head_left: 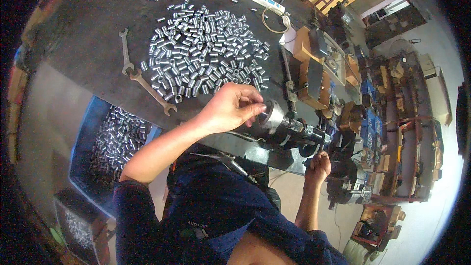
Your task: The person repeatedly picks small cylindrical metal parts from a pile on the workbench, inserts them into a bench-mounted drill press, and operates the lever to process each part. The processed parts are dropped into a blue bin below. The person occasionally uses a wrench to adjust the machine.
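My left hand is closed in a pinch at the mouth of a round metal chuck. Whatever lies between its fingertips is too small and hidden to name. The chuck sits on the end of a small bench machine with a dark spindle body. Lower right, my right hand is curled into a fist beside the machine's far end; what it grips is hidden by the fingers. Beyond my left hand, a large pile of short metal sleeves is spread over the dark bench.
Two open-end wrenches lie left of the pile. A blue crate of sleeves stands below the bench's left edge. A white power strip lies at the back. Wooden blocks stand behind the machine, and loaded shelves line the right.
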Demonstrator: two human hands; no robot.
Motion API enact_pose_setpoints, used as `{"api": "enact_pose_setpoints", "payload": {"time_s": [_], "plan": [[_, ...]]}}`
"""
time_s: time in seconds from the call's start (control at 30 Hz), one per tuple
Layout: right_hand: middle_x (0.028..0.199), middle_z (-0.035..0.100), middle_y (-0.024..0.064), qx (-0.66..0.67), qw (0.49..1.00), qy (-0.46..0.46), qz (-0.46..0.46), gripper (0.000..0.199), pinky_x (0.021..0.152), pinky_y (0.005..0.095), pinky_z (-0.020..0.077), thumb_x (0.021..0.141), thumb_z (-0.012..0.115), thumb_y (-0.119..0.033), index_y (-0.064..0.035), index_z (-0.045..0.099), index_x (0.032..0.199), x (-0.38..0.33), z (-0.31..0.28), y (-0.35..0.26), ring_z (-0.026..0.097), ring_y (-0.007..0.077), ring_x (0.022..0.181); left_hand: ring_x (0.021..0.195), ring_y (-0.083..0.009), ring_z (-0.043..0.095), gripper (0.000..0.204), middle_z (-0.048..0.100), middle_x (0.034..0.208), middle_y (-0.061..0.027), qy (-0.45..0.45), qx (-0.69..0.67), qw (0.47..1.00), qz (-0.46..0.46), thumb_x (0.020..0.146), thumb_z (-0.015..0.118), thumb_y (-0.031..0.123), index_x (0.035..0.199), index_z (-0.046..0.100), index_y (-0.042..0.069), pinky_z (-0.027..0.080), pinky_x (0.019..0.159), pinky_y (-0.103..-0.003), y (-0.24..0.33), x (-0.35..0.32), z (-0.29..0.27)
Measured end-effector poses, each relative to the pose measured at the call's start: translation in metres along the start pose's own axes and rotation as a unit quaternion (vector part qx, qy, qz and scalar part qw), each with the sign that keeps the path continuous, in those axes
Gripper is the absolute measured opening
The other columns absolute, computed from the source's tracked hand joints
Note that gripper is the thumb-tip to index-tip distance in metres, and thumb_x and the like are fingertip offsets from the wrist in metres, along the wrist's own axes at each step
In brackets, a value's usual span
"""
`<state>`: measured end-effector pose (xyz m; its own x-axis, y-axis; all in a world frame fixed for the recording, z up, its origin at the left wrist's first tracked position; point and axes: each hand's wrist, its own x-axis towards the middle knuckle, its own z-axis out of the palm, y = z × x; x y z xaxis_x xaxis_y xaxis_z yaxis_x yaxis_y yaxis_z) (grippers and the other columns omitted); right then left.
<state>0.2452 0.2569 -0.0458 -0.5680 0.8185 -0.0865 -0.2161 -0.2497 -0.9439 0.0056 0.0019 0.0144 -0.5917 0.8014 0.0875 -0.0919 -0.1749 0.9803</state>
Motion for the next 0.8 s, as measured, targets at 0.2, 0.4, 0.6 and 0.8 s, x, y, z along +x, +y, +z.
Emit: {"api": "enact_pose_setpoints", "payload": {"time_s": [0.2, 0.4, 0.6, 0.8], "plan": [[0.057, 0.037, -0.0023, -0.006, 1.0, -0.015, -0.02, 0.026, 0.036, 0.0193, 0.0239, 0.081, 0.045, -0.031, -0.006, 0.047, 0.072, -0.004, -0.001, -0.022, 0.03, 0.0067, 0.042, 0.054, -0.0095, 0.054, 0.006, 0.055, 0.064, -0.0036, -0.01, -0.015, 0.998, 0.052, 0.079, 0.054, 0.002, 0.082, 0.053, -0.003, 0.044, 0.049, -0.022, -0.008, 0.001, 0.0], [0.047, 0.033, -0.0016, 0.001, 0.995, -0.06, -0.084, 0.025, 0.033, 0.0212, 0.0195, 0.084, 0.036, -0.02, -0.0079, 0.04, 0.062, 0.014, 0.041, -0.061, 0.026, 0.0066, 0.037, 0.053, -0.0089, 0.054, 0.007, 0.054, 0.063, -0.004, -0.009, -0.017, 1.0, -0.024, 0.081, 0.052, 0.004, 0.085, 0.051, -0.002, 0.045, 0.047, -0.022, 0.002, -0.002, 0.004], [0.049, 0.033, -0.0011, 0.006, 0.995, -0.038, -0.094, 0.024, 0.033, 0.0198, 0.02, 0.083, 0.033, -0.013, -0.0071, 0.04, 0.062, 0.034, 0.046, -0.067, 0.025, 0.0063, 0.038, 0.048, -0.0092, 0.052, 0.006, 0.053, 0.06, -0.0035, 0.021, -0.094, 0.995, 0.007, 0.083, 0.049, 0.005, 0.084, 0.049, -0.001, 0.046, 0.046, -0.023, -0.009, -0.008, 0.009], [0.05, 0.031, -0.001, 0.055, 0.993, -0.08, -0.065, 0.021, 0.033, 0.0201, 0.0198, 0.082, 0.035, -0.017, -0.0053, 0.041, 0.065, 0.052, 0.047, -0.068, 0.025, 0.0065, 0.039, 0.047, -0.0111, 0.052, 0.006, 0.052, 0.059, -0.0058, 0.023, -0.105, 0.994, 0.001, 0.084, 0.048, 0.007, 0.084, 0.046, 0.0, 0.045, 0.042, -0.024, -0.013, -0.007, 0.011]]}}
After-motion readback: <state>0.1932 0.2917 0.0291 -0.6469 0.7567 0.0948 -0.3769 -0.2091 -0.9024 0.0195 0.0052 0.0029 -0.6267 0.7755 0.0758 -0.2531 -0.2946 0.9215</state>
